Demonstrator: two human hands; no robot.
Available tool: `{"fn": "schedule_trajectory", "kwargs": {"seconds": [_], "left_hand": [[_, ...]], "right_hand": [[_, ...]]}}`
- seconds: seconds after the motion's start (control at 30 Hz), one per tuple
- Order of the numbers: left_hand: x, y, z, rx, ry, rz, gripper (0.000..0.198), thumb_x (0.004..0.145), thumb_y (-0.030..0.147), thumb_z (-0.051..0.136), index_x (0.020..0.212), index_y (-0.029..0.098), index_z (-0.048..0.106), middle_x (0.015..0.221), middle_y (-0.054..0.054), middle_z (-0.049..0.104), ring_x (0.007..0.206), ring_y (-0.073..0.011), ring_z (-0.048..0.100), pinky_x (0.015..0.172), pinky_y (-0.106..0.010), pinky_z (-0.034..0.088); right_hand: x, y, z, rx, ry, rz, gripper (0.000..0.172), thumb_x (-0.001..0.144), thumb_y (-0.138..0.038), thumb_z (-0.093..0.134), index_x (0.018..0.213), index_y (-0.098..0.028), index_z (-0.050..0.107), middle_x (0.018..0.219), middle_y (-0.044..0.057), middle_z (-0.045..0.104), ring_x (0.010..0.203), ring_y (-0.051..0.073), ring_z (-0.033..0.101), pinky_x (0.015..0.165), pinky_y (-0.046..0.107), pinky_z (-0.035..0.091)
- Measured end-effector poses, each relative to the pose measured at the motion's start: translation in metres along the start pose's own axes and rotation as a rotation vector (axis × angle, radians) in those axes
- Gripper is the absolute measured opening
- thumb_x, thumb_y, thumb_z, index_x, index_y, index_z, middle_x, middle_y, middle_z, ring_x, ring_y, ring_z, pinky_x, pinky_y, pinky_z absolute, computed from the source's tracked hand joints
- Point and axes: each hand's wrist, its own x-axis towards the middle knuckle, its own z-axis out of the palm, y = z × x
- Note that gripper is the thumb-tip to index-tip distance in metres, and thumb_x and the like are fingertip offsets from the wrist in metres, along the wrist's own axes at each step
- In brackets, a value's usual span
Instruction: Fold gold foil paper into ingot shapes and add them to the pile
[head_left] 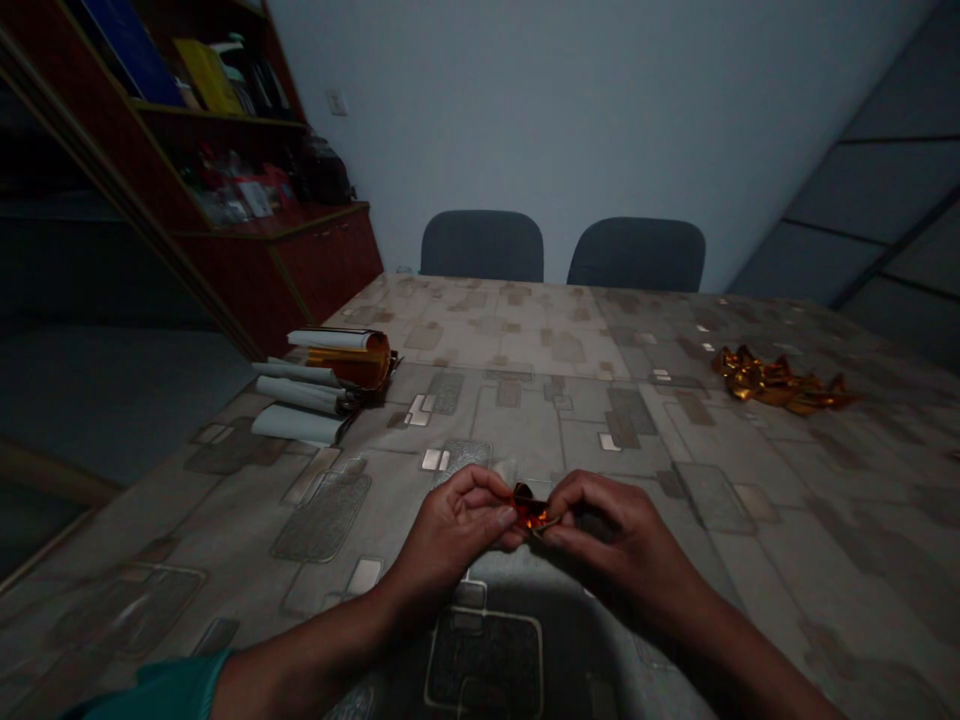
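The left hand (pixel 455 522) at nine o'clock and right hand (pixel 616 520) at three pinch the shiny foil (pixel 534 516) between them; hard tugs could tear it.

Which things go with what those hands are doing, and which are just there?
Goes with it:
shiny piece, between left hand and right hand
curled sheets, probably
crinkly gold pieces, probably

Just there:
chairs
wall socket
red-brown cabinet

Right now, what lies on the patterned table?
Curled sheets and folded gold pieces, hiding the table beneath them. The left hand and right hand hold a shiny piece.
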Motion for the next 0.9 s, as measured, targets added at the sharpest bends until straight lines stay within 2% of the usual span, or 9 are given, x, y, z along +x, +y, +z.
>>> {"fn": "schedule_trajectory", "kwargs": {"seconds": [0.13,0.2,0.3,0.37,0.53,0.6,0.8,0.9], "left_hand": [[0.0014,-0.0045,-0.0026,-0.006,-0.013,0.024,0.034,0.071,0.031,0.085,0.086,0.014,0.059,0.082,-0.004,0.072,0.068,-0.0112,0.068,0.066,-0.022,0.053],[0.0020,-0.0048,-0.0034,-0.008,-0.002,0.026,0.035,0.071,0.031,0.085,0.088,0.015,0.059,0.082,-0.003,0.071,0.067,-0.0110,0.068,0.066,-0.022,0.054],[0.0020,-0.0025,-0.0028,-0.013,0.036,0.037,0.039,0.070,0.031,0.086,0.091,0.016,0.058,0.081,0.000,0.070,0.065,-0.0105,0.068,0.065,-0.021,0.054],[0.0015,-0.0011,-0.0016,-0.011,0.042,0.055,0.039,0.070,0.031,0.086,0.091,0.016,0.057,0.082,-0.001,0.070,0.066,-0.0103,0.068,0.066,-0.021,0.054],[0.0001,-0.0050,-0.0015,-0.032,0.026,0.110,0.034,0.073,0.026,0.084,0.091,0.016,0.057,0.083,-0.001,0.071,0.069,-0.0103,0.069,0.067,-0.020,0.053],[-0.0004,-0.0075,-0.0023,-0.039,0.016,0.128,0.031,0.074,0.024,0.083,0.091,0.016,0.058,0.082,-0.001,0.071,0.070,-0.0105,0.069,0.068,-0.021,0.054],[-0.0022,-0.0069,-0.0018,-0.015,0.008,0.146,0.027,0.073,0.020,0.083,0.090,0.014,0.063,0.094,-0.006,0.073,0.082,-0.0138,0.070,0.073,-0.023,0.055],[-0.0027,-0.0064,-0.0006,-0.022,0.012,0.164,0.025,0.073,0.018,0.081,0.091,0.015,0.065,0.090,-0.004,0.073,0.079,-0.0126,0.070,0.072,-0.022,0.056]], "right_hand": [[-0.0009,0.0004,0.0002,-0.030,-0.027,-0.016,0.011,0.085,-0.019,0.068,0.075,-0.020,0.064,0.074,0.000,0.065,0.068,0.016,0.060,0.064,0.030,0.043],[-0.0017,0.0010,0.0008,-0.018,-0.033,-0.011,0.003,0.084,-0.018,0.068,0.084,-0.021,0.066,0.079,0.001,0.067,0.072,0.017,0.062,0.066,0.031,0.045],[-0.0030,0.0019,0.0027,0.069,0.012,0.056,0.036,0.078,-0.017,0.071,0.112,-0.022,0.060,0.090,0.003,0.069,0.080,0.019,0.064,0.071,0.032,0.048],[-0.0033,0.0028,0.0041,0.111,0.065,0.095,0.045,0.075,-0.016,0.072,0.116,-0.021,0.056,0.093,0.005,0.070,0.083,0.020,0.065,0.072,0.033,0.050],[-0.0019,0.0033,0.0048,-0.008,0.100,0.071,0.014,0.078,-0.016,0.070,0.090,-0.020,0.066,0.077,0.001,0.067,0.070,0.017,0.062,0.065,0.030,0.047],[-0.0018,0.0029,0.0041,-0.050,0.097,0.046,0.006,0.079,-0.017,0.071,0.084,-0.020,0.067,0.072,0.000,0.066,0.066,0.016,0.061,0.063,0.029,0.045],[-0.0034,0.0045,0.0021,-0.069,0.072,-0.055,0.004,0.084,-0.018,0.070,0.081,-0.020,0.067,0.076,0.002,0.070,0.070,0.017,0.064,0.064,0.030,0.047],[-0.0036,0.0057,0.0027,-0.058,0.091,-0.054,0.010,0.082,-0.018,0.072,0.091,-0.021,0.068,0.079,0.001,0.071,0.072,0.017,0.065,0.067,0.030,0.048]]}}
